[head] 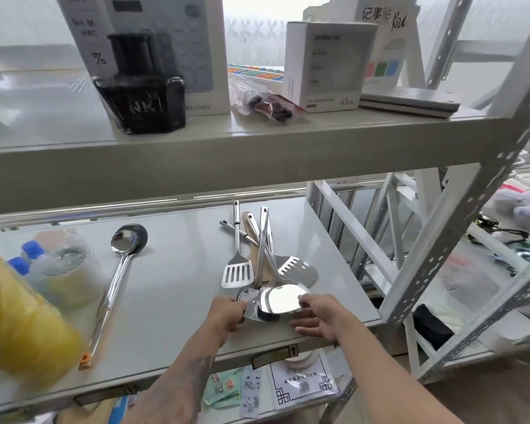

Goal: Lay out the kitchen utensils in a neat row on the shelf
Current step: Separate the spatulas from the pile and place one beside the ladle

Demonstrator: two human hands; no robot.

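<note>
Sorting the heaped utensils [266, 264]: left hand [227, 313] grips a spatula [251, 304], right hand [315, 316] fingers loosely apart (ladle [117, 276] already placed); next, lift it clear.

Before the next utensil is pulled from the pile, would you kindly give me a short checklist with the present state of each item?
1. Left hand has a grip on a utensil: ok, its fingers curl on the edge of the solid turner.
2. Right hand is steadying the pile: ok, its fingertips touch the large spoon.
3. Utensils are separated: not ok, the slotted turner, fork-edged spatula and others overlap in one heap.
4. Row is started: ok, the ladle lies alone to the left.
5. Free shelf between ladle and pile: ok.
6. How many utensils are in the heap: cannot tell.
</note>
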